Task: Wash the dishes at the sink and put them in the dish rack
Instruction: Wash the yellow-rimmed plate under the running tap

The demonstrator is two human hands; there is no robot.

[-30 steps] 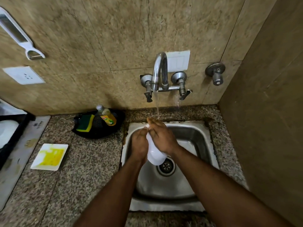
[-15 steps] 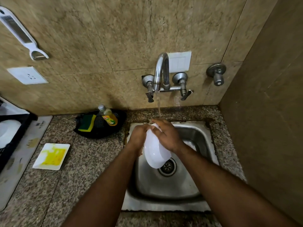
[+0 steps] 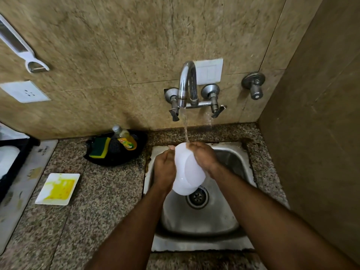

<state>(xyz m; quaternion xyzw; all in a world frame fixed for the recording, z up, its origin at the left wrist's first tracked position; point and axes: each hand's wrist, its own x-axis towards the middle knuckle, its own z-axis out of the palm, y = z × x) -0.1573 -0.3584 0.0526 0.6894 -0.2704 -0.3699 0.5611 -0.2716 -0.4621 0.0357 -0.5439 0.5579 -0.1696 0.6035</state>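
Note:
A white bowl (image 3: pixel 188 175) is held on edge over the steel sink (image 3: pixel 202 221), under the running tap (image 3: pixel 186 84). My left hand (image 3: pixel 164 168) grips its left side, fingers curled round the rim. My right hand (image 3: pixel 203 155) lies over its right side and top edge, where the water stream lands. A square white plate (image 3: pixel 58 189) smeared with yellow lies on the counter to the left. The black dish rack (image 3: pixel 11 162) shows at the far left edge, with something white inside.
A black tray (image 3: pixel 116 151) behind the sink's left corner holds a green-yellow sponge (image 3: pixel 100 148) and a dish soap bottle (image 3: pixel 125 138). A wall stands close on the right. A white mat (image 3: pixel 23 184) lies under the rack. The sink drain (image 3: pixel 196 197) is uncovered.
The bowl has turned from nearly edge-on to a more tilted pose, its base now facing me, and it sits a little higher under the stream. Both hands stay on it.

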